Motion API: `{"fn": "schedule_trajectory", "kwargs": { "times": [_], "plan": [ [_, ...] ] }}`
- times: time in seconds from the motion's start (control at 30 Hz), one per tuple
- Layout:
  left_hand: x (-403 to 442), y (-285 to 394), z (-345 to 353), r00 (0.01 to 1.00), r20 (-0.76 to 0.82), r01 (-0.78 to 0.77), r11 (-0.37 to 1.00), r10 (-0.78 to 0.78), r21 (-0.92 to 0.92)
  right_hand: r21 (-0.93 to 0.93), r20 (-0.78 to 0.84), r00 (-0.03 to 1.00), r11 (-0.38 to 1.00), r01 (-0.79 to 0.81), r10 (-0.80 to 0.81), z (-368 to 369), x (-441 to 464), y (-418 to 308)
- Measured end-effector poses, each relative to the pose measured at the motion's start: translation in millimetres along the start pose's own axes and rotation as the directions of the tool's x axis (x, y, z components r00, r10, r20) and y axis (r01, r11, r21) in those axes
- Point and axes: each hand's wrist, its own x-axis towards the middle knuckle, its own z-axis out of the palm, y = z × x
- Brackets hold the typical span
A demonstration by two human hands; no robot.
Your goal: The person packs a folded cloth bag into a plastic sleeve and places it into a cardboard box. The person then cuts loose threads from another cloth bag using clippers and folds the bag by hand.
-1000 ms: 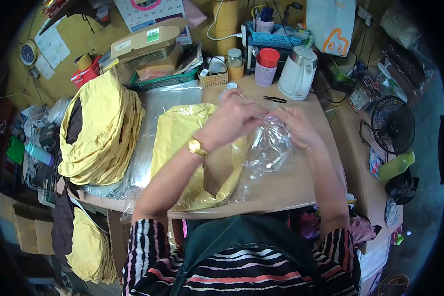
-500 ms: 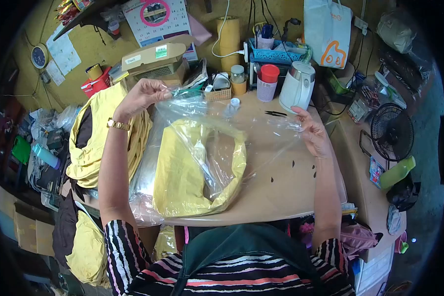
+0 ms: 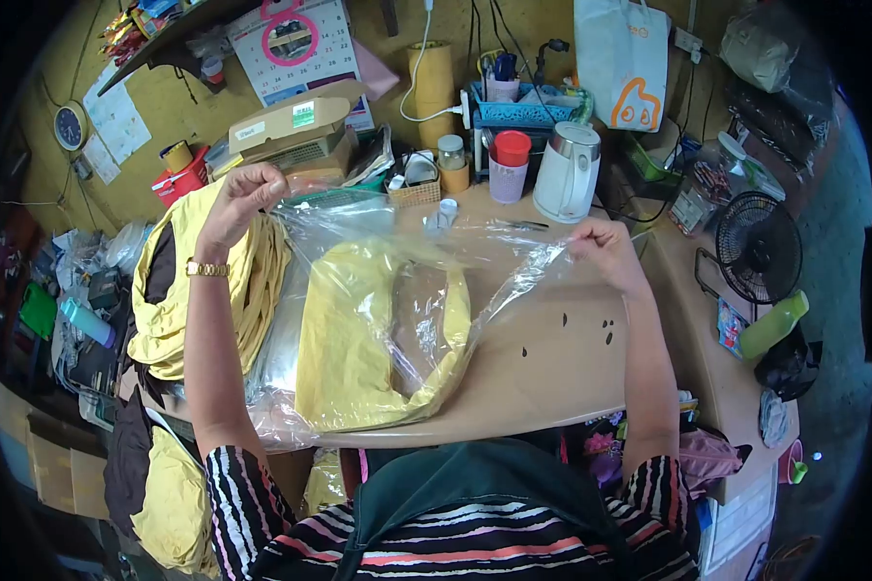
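Left hand (image 3: 245, 203) and right hand (image 3: 607, 254) pinch a clear plastic bag (image 3: 523, 279), stretched between them. Inside or beneath it, unclear which, a yellow fabric bag (image 3: 344, 324) lies on the table (image 3: 557, 382), long axis near-to-far, loop (image 3: 456, 312) rightward.

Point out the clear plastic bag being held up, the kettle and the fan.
Clear plastic bag (image 3: 526, 276), head view, on its shiny fold.
Kettle (image 3: 558, 180), head view, on its white body.
Fan (image 3: 762, 247), head view, on its dark grille.

left hand (image 3: 245, 198) raised, right hand (image 3: 608, 252) lower, both pinching, forearms (image 3: 211, 353) spread apart
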Motion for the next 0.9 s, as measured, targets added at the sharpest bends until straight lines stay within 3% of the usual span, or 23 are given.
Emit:
{"fn": "schedule_trajectory", "kwargs": {
  "times": [0.07,0.1,0.17,0.2,0.27,0.3,0.37,0.4,0.47,0.5,0.53,0.57,0.6,0.67,0.7,0.77,0.8,0.87,0.9],
  "plan": [
    [0.8,-3.9,1.3,1.0,-0.012,0.026,1.0,-0.026,0.003,0.294,-0.027,0.992,0.948,0.123,-0.121,-5.2,6.7,5.5],
    [2.4,-4.6,2.7,0.998,-0.014,-0.06,0.997,0.059,-0.05,0.295,-0.027,0.993,0.948,0.121,-0.118,-6.8,8.6,5.5],
    [2.0,-4.8,2.2,0.987,0.025,-0.158,0.984,0.161,-0.076,0.191,-0.042,0.991,0.974,-0.12,0.131,-7.2,9.6,5.7],
    [0.2,-3.0,2.5,0.987,0.025,-0.155,0.985,0.157,-0.075,0.193,-0.04,0.99,0.973,-0.122,0.132,-3.9,8.0,8.2],
    [-4.2,0.0,3.3,0.987,-0.01,-0.161,0.987,0.161,-0.02,0.054,0.009,1.0,0.998,0.023,-0.024,4.7,5.4,14.9],
    [-6.8,2.0,3.8,0.987,-0.013,-0.157,0.987,0.157,-0.021,0.054,0.013,1.0,0.998,0.021,-0.022,5.8,5.4,14.5],
    [-10.9,6.1,5.7,0.985,0.013,-0.175,0.981,0.174,0.083,-0.323,-0.197,0.966,0.941,0.099,-0.169,6.6,3.7,13.0],
    [-12.7,9.2,9.4,0.985,0.012,-0.173,0.982,0.172,0.079,-0.324,-0.195,0.967,0.941,0.096,-0.166,7.4,5.5,15.4],
    [-14.4,13.9,17.2,0.999,0.009,-0.044,0.999,0.044,-0.003,-0.36,-0.305,0.856,0.882,0.303,-0.418,9.7,12.0,22.0],
    [-13.8,11.7,17.0,0.999,0.01,-0.043,0.999,0.043,-0.006,-0.361,-0.304,0.857,0.883,0.301,-0.417,8.8,11.3,16.9],
    [-12.9,8.1,15.0,0.998,0.017,-0.064,0.998,0.064,0.015,0.0,-0.237,0.925,0.952,0.307,-0.298,6.6,9.7,9.7],
    [-12.9,4.4,13.4,0.996,0.024,-0.085,0.996,0.084,0.035,0.36,-0.125,0.971,0.902,0.237,-0.205,4.9,8.1,3.7],
    [-13.9,0.2,12.9,0.996,0.025,-0.081,0.996,0.08,0.032,0.361,-0.123,0.972,0.903,0.232,-0.2,1.0,6.6,2.5],
    [-16.3,-7.4,11.8,0.998,-0.023,-0.056,0.99,0.054,-0.131,0.356,0.2,0.946,0.919,0.172,-0.255,-9.4,2.6,2.5],
    [-18.6,-7.8,11.5,0.998,-0.038,-0.062,0.978,0.056,-0.201,0.356,0.2,0.947,0.919,0.17,-0.253,-11.8,0.6,-0.5],
    [-22.2,-8.9,12.9,0.996,0.004,-0.083,0.976,0.086,-0.203,0.033,0.293,0.955,0.999,0.03,-0.039,-14.1,-4.6,-7.0],
    [-24.2,-9.8,14.2,0.992,0.044,-0.103,0.973,0.114,-0.206,0.033,0.292,0.956,0.999,0.029,-0.037,-12.3,-7.2,-9.2],
    [-27.3,-12.7,18.4,0.994,0.058,-0.081,0.976,0.094,-0.202,-0.218,0.116,0.97,0.948,0.232,-0.211,-7.6,-14.5,-13.4],
    [-29.2,-14.1,20.8,0.993,0.041,-0.103,0.975,0.113,-0.198,-0.22,0.117,0.971,0.948,0.23,-0.208,-7.7,-20.1,-16.0]
  ]
}}
